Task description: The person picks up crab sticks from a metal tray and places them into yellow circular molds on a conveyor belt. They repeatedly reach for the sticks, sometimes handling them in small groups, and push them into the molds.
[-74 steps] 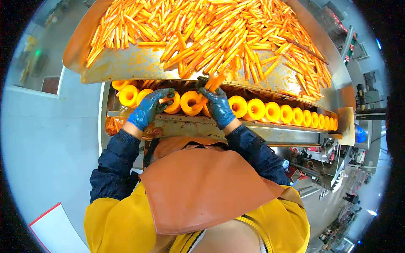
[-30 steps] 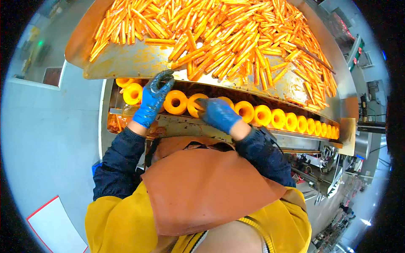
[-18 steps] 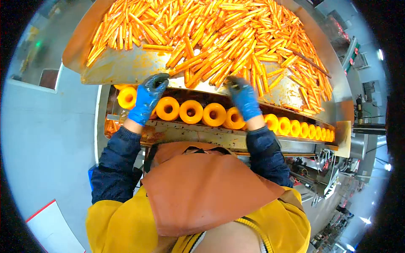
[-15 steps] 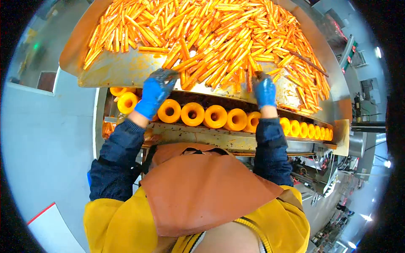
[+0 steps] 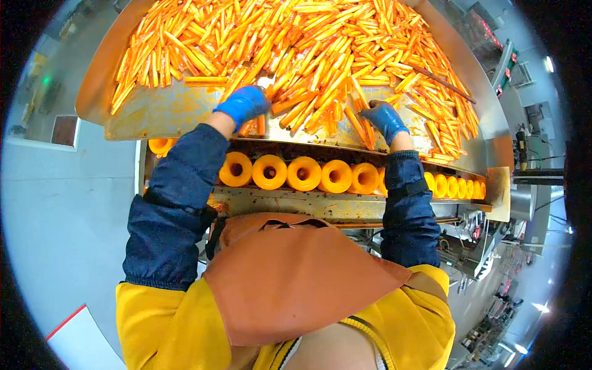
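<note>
Many glossy orange-red sticks [image 5: 320,58] lie heaped in a wide metal tray [image 5: 160,114]. My left hand [image 5: 243,106], in a blue glove, bends its fingers down around a few sticks at the heap's near left part. Stick ends show below that palm, while its fingertips are partly hidden. On the right, my right hand [image 5: 383,120], also blue-gloved with dark, stained fingers, is open. Its fingers point left, beside several sticks [image 5: 359,114] that slant toward the tray's front edge.
A row of yellow ring-shaped rollers or cups [image 5: 303,173] with dark centres runs below the tray's front edge. A thin dark rod [image 5: 441,83] lies across sticks at the right. A brown apron [image 5: 302,277] covers my front. Machinery stands at the far right.
My left hand has moved right and slightly forward onto the sticks. My right hand has turned, its fingers now pointing left, and sticks near it have shifted to a slant. The whole view has shifted slightly.
</note>
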Tool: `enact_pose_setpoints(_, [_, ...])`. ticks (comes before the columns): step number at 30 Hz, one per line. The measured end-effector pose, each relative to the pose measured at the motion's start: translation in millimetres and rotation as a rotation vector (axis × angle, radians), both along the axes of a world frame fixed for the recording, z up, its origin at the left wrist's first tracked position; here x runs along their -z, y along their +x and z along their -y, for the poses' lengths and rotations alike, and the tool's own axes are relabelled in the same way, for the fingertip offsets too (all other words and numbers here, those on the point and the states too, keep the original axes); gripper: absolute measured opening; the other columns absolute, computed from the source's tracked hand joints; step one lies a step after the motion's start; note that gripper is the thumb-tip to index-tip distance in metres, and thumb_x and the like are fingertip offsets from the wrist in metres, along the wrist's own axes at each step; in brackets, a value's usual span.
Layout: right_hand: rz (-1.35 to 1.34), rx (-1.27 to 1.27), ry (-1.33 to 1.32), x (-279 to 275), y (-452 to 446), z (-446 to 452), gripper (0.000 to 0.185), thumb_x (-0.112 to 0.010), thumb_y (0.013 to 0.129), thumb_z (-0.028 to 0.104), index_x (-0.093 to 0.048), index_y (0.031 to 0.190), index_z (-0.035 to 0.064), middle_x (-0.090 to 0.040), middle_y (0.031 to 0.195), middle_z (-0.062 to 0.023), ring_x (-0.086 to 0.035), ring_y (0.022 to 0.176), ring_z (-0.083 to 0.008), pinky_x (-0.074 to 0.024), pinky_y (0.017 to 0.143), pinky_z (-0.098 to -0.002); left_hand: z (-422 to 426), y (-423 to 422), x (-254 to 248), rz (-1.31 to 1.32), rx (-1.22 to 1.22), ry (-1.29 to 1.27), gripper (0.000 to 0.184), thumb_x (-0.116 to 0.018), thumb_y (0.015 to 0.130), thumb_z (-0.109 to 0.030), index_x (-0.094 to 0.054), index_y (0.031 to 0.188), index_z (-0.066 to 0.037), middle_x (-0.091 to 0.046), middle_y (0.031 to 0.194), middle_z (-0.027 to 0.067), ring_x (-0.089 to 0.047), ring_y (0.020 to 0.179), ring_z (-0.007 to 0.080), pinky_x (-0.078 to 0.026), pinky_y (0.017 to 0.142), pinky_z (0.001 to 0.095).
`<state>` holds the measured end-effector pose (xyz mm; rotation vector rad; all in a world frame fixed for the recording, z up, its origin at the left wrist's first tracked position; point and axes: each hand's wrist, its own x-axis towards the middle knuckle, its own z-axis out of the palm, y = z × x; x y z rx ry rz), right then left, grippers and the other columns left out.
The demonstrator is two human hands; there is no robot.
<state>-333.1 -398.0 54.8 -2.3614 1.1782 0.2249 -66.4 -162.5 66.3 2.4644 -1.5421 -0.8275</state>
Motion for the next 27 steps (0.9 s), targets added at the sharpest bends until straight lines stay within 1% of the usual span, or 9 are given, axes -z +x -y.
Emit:
enact_pose_setpoints(3, [0.054,-0.037,-0.177,-6.0,3.8,-23.5,0.05,-0.067,0.072,0.042,-0.063,0.1,0.0008,-0.065,0.093,-0.0228,-0.063,0.087,-0.0364,-0.0492,0.076,-0.0412,-19.6,6.5,11.9,-0.109,-0.232,-0.3,0.052,-0.058,0.078,-0.035,-0.057,0.11,0.005,-0.058,0.107,0.0299,-0.058,0.102,0.0387,-0.046,0.088,0.0408])
enact_pose_setpoints(5, [0.02,-0.097,-0.213,-8.6,14.2,-41.4,0.053,-0.069,0.071,0.043,-0.06,0.103,0.0016,-0.063,0.096,-0.0254,-0.061,0.092,-0.039,-0.0487,0.081,-0.0435,-28.2,9.3,20.9,-0.114,-0.318,-0.328,0.053,-0.061,0.078,-0.039,-0.057,0.108,0.005,-0.062,0.105,0.0242,-0.059,0.099,0.0362,-0.046,0.086,0.0401])
enact_pose_setpoints(7, [-0.047,-0.146,-0.253,2.7,16.0,-34.6,0.059,-0.069,0.07,0.046,-0.059,0.108,0.0022,-0.063,0.097,-0.0258,-0.061,0.092,-0.0391,-0.0487,0.081,-0.0433,-48.0,3.4,18.2,-0.618,-0.406,-0.672,0.047,-0.063,0.08,-0.036,-0.058,0.106,0.004,-0.064,0.094,0.0141,-0.06,0.086,0.0292,-0.048,0.077,0.0372])
enact_pose_setpoints(8, [-0.047,-0.147,-0.253,3.6,11.5,-29.5,0.059,-0.069,0.07,0.046,-0.059,0.108,0.0022,-0.063,0.097,-0.0258,-0.061,0.092,-0.0391,-0.0487,0.081,-0.0433,-51.2,2.6,23.5,-0.712,-0.616,-0.692,0.03,-0.061,0.086,-0.025,-0.062,0.106,-0.003,-0.062,0.085,0.0036,-0.058,0.078,0.0146,-0.047,0.068,0.0293])
enact_pose_setpoints(12, [-0.159,-0.138,-0.118,-21.0,10.0,-22.5,0.065,-0.069,0.071,0.046,-0.056,0.115,-0.0005,-0.062,0.1,-0.0263,-0.061,0.092,-0.0394,-0.0489,0.081,-0.0427,-81.8,-21.8,-5.6,-1.051,-0.758,-0.694,0.025,-0.067,0.081,-0.025,-0.059,0.097,-0.008,-0.055,0.073,-0.0004,-0.05,0.062,0.0099,-0.042,0.055,0.0249])
enact_pose_setpoints(14, [-0.051,0.017,-0.161,-29.2,19.7,-27.4,0.066,-0.069,0.07,0.047,-0.058,0.108,-0.0049,-0.063,0.1,-0.0262,-0.061,0.093,-0.039,-0.0487,0.082,-0.0424,-88.1,-29.7,-2.3,-1.061,-0.786,-0.699,0.025,-0.067,0.081,-0.025,-0.059,0.097,-0.009,-0.055,0.073,-0.0007,-0.051,0.062,0.0101,-0.042,0.055,0.0251])
enact_pose_setpoints(18, [-0.041,-0.077,-0.265,6.6,34.2,-23.1,0.05,-0.068,0.069,0.04,-0.062,0.092,-0.0043,-0.063,0.098,-0.027,-0.061,0.095,-0.0376,-0.0484,0.084,-0.0422,-102.0,-43.7,-6.8,-1.073,-0.814,-0.705,0.026,-0.067,0.081,-0.025,-0.06,0.101,-0.009,-0.055,0.074,-0.0016,-0.051,0.063,0.0105,-0.042,0.055,0.0253])
enact_pose_setpoints(23, [-0.24,-0.152,-0.171,-6.3,26.1,-15.1,0.048,-0.067,0.067,0.034,-0.064,0.102,0.0017,-0.062,0.106,-0.0228,-0.061,0.097,-0.0363,-0.0492,0.085,-0.0412,-135.4,-49.8,8.0,-0.996,-0.833,-0.82,0.029,-0.065,0.083,-0.027,-0.06,0.104,-0.007,-0.057,0.079,-0.0007,-0.053,0.07,0.0102,-0.043,0.062,0.0245])
enact_pose_setpoints(27, [-0.256,-0.185,-0.23,-9.0,13.5,-30.6,0.043,-0.064,0.07,0.033,-0.065,0.103,0.0044,-0.063,0.105,-0.0221,-0.062,0.094,-0.036,-0.0492,0.085,-0.0415,-166.7,-49.1,16.1,-0.899,-0.839,-0.679,0.033,-0.063,0.083,-0.03,-0.061,0.106,-0.006,-0.057,0.08,0.0002,-0.054,0.073,0.0115,-0.044,0.065,0.0259])
